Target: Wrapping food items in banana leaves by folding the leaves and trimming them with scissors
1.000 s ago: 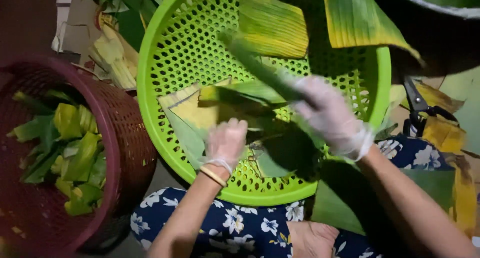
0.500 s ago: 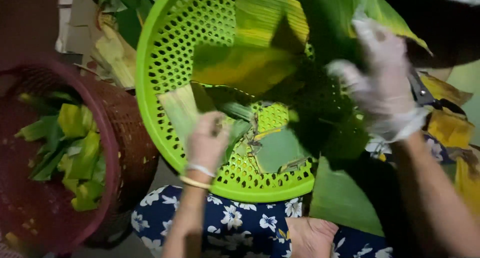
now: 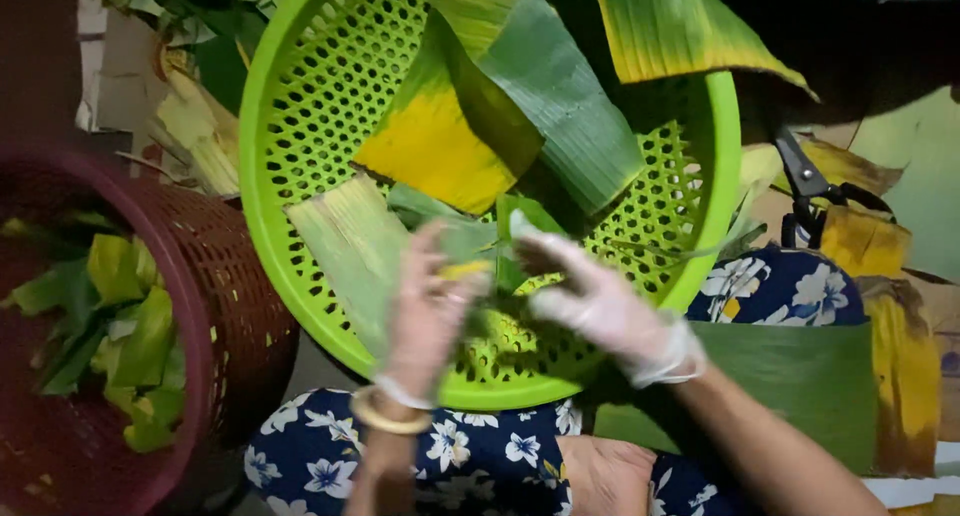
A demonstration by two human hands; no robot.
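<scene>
A bright green perforated basket (image 3: 300, 276) leans against my lap, holding pieces of banana leaf. A large green and yellow leaf piece (image 3: 520, 116) lies in its upper part. My left hand (image 3: 425, 311), in a thin clear glove with a gold bangle at the wrist, reaches in over a pale green leaf strip (image 3: 345, 246). My right hand (image 3: 600, 301), also gloved, pinches a small green leaf piece (image 3: 520, 221) near the basket's middle. The hands nearly touch; motion blur hides the left fingers.
A dark red woven basket (image 3: 215, 306) with leaf scraps stands at the left. Scissors (image 3: 815, 191) lie at the right among yellowed leaves. A flat green leaf sheet (image 3: 800, 386) rests on my right thigh. More leaf trimmings pile at the top left.
The large leaf my right hand held up has dropped into the basket's upper part. Both hands have come together low in the basket over smaller pieces.
</scene>
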